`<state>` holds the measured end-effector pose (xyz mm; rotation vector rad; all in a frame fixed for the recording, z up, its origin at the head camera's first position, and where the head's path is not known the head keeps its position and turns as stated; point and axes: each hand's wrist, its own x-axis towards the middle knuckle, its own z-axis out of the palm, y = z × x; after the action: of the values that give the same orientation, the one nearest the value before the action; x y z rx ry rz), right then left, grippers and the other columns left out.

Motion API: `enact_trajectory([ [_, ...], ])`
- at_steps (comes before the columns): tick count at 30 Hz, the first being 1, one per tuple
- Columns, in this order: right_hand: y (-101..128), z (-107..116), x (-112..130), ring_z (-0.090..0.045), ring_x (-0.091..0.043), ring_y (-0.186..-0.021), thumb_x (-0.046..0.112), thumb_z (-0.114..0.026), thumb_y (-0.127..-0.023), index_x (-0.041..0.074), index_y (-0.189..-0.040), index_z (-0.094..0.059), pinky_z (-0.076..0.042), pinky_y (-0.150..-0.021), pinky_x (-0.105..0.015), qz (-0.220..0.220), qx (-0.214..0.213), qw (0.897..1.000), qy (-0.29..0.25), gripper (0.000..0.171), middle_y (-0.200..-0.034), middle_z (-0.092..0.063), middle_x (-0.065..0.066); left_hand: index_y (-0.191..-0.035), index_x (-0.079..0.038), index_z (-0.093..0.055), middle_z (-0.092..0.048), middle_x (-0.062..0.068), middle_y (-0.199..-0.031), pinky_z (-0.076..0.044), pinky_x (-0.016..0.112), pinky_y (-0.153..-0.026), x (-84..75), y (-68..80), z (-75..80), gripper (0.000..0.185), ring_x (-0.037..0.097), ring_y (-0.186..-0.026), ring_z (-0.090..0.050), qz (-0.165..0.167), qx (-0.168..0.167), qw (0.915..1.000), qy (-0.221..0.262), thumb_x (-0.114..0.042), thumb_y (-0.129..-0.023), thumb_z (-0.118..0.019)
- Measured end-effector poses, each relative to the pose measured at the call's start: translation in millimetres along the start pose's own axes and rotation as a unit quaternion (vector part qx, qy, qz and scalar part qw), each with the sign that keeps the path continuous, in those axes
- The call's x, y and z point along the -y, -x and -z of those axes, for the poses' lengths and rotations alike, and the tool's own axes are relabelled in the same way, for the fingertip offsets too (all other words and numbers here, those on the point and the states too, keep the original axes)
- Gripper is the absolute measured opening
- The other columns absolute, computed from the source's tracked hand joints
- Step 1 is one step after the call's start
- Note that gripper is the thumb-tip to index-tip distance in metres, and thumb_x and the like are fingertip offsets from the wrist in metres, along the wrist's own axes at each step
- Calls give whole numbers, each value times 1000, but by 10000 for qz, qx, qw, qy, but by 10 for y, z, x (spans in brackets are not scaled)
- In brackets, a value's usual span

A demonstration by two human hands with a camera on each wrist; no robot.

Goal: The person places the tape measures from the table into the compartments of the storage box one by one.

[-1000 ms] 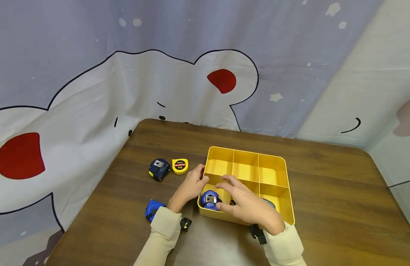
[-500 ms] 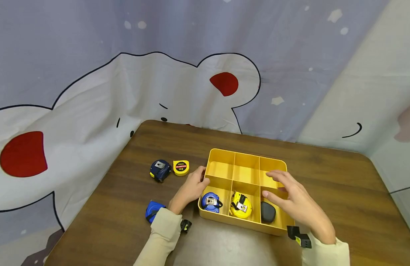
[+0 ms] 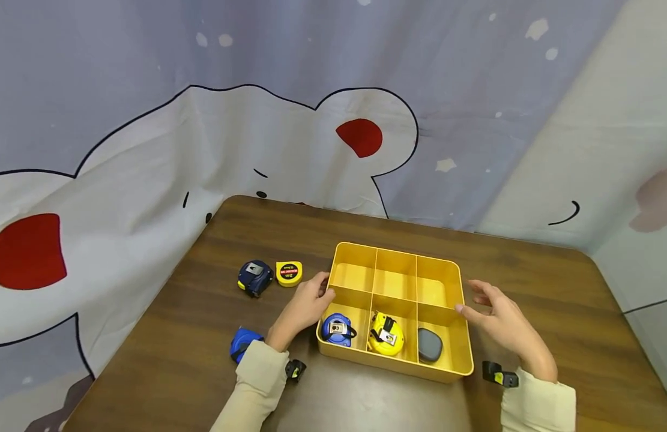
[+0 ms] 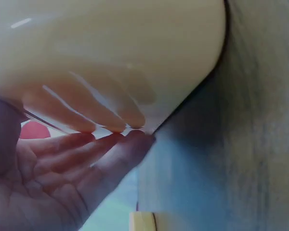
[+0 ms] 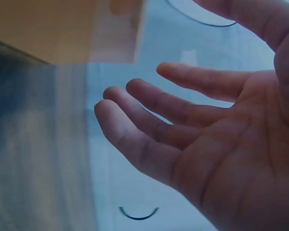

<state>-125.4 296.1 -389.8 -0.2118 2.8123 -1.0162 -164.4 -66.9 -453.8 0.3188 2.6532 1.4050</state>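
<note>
A yellow six-compartment box (image 3: 389,360) sits on the table. My left hand (image 3: 306,303) grips its left wall, thumb at the rim and fingers against the outside; the left wrist view shows those fingers (image 4: 120,149) right at the wall. Beside the right wall is my right hand (image 3: 508,321), its thumb tip close to the rim and its fingers spread, holding nothing in the right wrist view. The near row holds a blue tape measure (image 3: 337,330) at left, a yellow tape measure (image 3: 386,334) in the middle and a dark grey rounded object (image 3: 430,345) at right.
Left of the box lie a navy tape measure (image 3: 255,278), a small yellow tape measure (image 3: 289,273) and another blue tape measure (image 3: 244,343) near the left wrist. Behind the wooden table (image 3: 533,270) hangs a patterned curtain (image 3: 290,48).
My right hand has moved from over the near row rightward, across the right compartments, to outside the right wall. This uncovers the yellow tape measure and grey object. The left hand stays at the left wall.
</note>
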Motion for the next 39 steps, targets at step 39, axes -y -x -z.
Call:
enact_trajectory([
  [39,-195,-287,-476,-51,-27,-115,22,-64,-86,3,-144,-21,-50,-83,-39,-185,731,9583,-2758,75,-138,-36,-26,-120,-14,-57,-39,20,-110,-40,48,-74,275,1071,685,66,39,-95,-32,1268,88,9690,-2120,-10,-59,-83],
])
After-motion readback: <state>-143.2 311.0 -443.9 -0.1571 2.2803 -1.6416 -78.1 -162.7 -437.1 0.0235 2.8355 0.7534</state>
